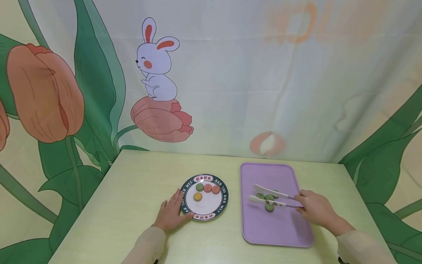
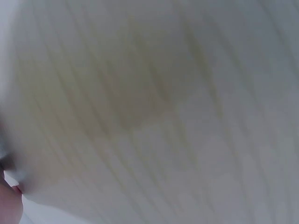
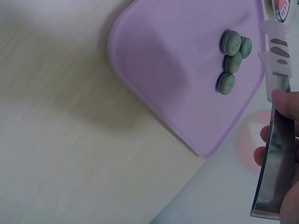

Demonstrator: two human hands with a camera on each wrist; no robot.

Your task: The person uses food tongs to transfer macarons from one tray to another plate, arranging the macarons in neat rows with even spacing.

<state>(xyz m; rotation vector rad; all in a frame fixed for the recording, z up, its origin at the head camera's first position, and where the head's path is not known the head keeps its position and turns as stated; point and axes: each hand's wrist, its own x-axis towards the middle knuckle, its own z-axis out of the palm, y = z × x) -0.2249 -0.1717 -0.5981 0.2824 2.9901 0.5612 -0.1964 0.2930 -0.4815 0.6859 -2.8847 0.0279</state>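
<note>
My left hand [image 1: 172, 214] rests at the left side of a round plate [image 1: 208, 204] with a dark patterned rim, its fingers extended and its thumb at the near edge. On the plate lie a green macaron [image 1: 199, 187], two pink macarons [image 1: 207, 188] and a yellow macaron [image 1: 197, 197]. My right hand [image 1: 316, 208] grips a pair of tongs [image 3: 276, 163] with white slotted tips and metal handles. The tips are spread apart above several green macarons [image 3: 232, 62], grouped on a purple tray [image 1: 263, 231]. Cloth-like blur fills most of the left wrist view.
Plate and tray stand side by side on a pale wood-grain table [image 1: 138, 183], the tray to the right. Behind the table hangs a curtain [image 1: 224, 91] printed with a rabbit and tulips.
</note>
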